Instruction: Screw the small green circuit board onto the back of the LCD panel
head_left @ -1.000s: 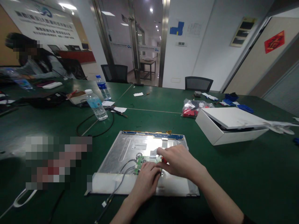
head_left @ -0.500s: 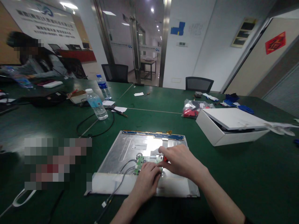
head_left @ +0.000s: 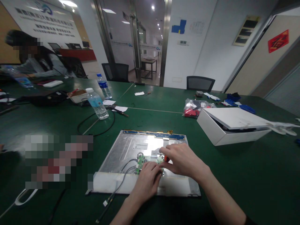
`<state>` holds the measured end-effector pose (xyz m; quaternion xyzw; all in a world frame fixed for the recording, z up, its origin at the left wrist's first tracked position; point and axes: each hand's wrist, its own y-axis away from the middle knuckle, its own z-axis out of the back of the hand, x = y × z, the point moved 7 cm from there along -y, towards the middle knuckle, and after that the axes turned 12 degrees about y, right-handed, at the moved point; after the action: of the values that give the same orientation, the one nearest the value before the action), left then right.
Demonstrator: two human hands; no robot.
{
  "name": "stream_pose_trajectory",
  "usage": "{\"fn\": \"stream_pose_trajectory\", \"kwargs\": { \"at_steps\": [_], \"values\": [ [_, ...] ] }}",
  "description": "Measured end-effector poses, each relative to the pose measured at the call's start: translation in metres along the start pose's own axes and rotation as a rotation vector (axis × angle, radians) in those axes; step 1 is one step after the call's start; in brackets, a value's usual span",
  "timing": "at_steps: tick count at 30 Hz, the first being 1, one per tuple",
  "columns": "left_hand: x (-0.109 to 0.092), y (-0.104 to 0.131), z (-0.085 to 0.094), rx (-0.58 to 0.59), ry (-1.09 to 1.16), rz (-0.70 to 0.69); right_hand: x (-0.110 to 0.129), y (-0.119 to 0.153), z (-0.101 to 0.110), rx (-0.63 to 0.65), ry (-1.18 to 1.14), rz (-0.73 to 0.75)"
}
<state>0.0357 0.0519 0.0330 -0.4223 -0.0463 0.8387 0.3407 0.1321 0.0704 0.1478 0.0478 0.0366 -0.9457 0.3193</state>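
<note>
A flat display panel (head_left: 126,147) lies face down on the green table, its metal back up and a white strip (head_left: 112,182) along the near edge. On its middle sits a green circuit board (head_left: 140,162) with grey cables (head_left: 127,165) running off to the lower left. My right hand (head_left: 181,159) is closed round a screwdriver (head_left: 166,158) with a red handle; its dark shaft points down at the board's right end. Beside the shaft, my left hand (head_left: 148,178) rests over the board with its fingers curled together. Whatever lies under those fingertips is hidden.
A white box (head_left: 232,134) with its lid ajar stands at right, behind it a plastic bag (head_left: 195,107) with red contents and gloves (head_left: 234,101). Two water bottles (head_left: 97,104) and a black cable (head_left: 78,126) are at left. A person (head_left: 39,59) sits at far left.
Both hands stay at the board's right end, with the screwdriver held in the right. The view has shifted very slightly; nothing else has visibly moved.
</note>
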Motion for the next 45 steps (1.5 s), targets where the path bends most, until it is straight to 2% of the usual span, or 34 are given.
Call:
{"fn": "stream_pose_trajectory", "kwargs": {
  "at_steps": [4, 11, 17, 24, 31, 45],
  "values": [
    [-0.001, 0.000, 0.000, 0.019, 0.016, 0.018, 0.004, 0.003, 0.004, 0.010, -0.051, 0.072],
    [-0.002, 0.000, 0.001, -0.003, 0.009, 0.002, 0.003, 0.001, -0.002, 0.042, 0.045, -0.014],
    [0.003, 0.000, -0.004, 0.034, 0.005, 0.032, 0.012, 0.004, 0.008, -0.020, -0.037, 0.094],
    [0.001, -0.001, -0.001, 0.009, -0.005, 0.019, 0.007, 0.000, 0.001, 0.008, 0.049, 0.000],
    [0.000, 0.000, -0.002, 0.039, -0.007, 0.033, 0.011, 0.003, 0.005, 0.009, -0.010, 0.063],
    [0.001, 0.000, -0.002, 0.025, -0.005, 0.023, 0.004, -0.002, -0.002, 0.042, 0.081, -0.041]
  ]
}}
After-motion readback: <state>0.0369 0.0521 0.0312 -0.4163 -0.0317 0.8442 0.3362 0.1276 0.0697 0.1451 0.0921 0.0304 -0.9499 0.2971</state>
